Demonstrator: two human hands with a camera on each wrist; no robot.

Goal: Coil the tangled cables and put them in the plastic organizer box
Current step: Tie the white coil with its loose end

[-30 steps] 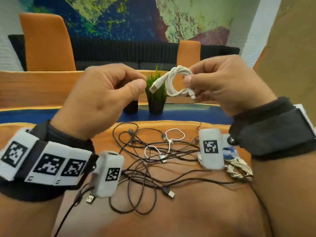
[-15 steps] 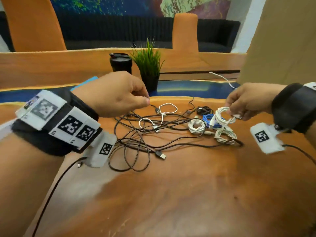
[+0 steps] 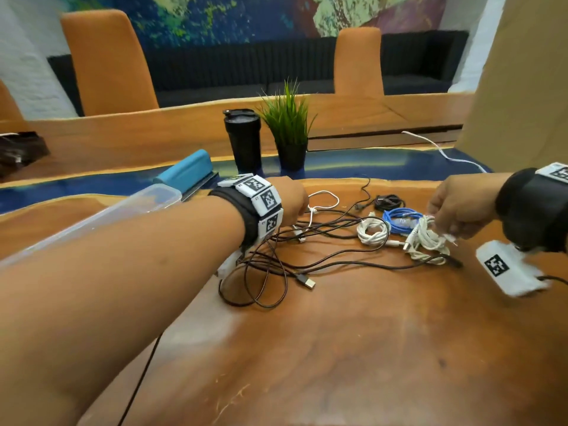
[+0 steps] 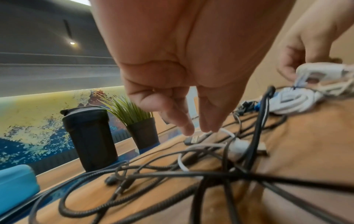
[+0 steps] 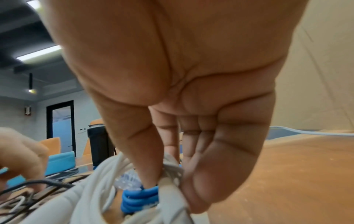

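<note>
A tangle of black cables (image 3: 270,259) lies mid-table, with a loose white cable (image 3: 322,201) threaded through it. My left hand (image 3: 293,199) reaches into the tangle. In the left wrist view its fingers (image 4: 188,128) point down, relaxed, just above the white cable (image 4: 226,133), holding nothing. My right hand (image 3: 442,226) pinches a coiled white cable (image 3: 425,238) that rests on the table beside a blue coil (image 3: 399,218), a second white coil (image 3: 373,232) and a black coil (image 3: 388,200). The right wrist view shows the thumb (image 5: 147,171) inside the white coil (image 5: 99,186). The clear plastic box (image 3: 144,199) stands at the left, partly hidden by my left forearm.
A black tumbler (image 3: 242,139) and a small potted plant (image 3: 289,127) stand behind the cables. A blue object (image 3: 187,169) lies by the box. A white cord (image 3: 442,152) trails at the far right. Bare wooden tabletop (image 3: 353,348) stretches toward me.
My right hand has carried the coiled white cable from chest height down onto the table beside the other coils. My left hand has moved forward and down to the tangle.
</note>
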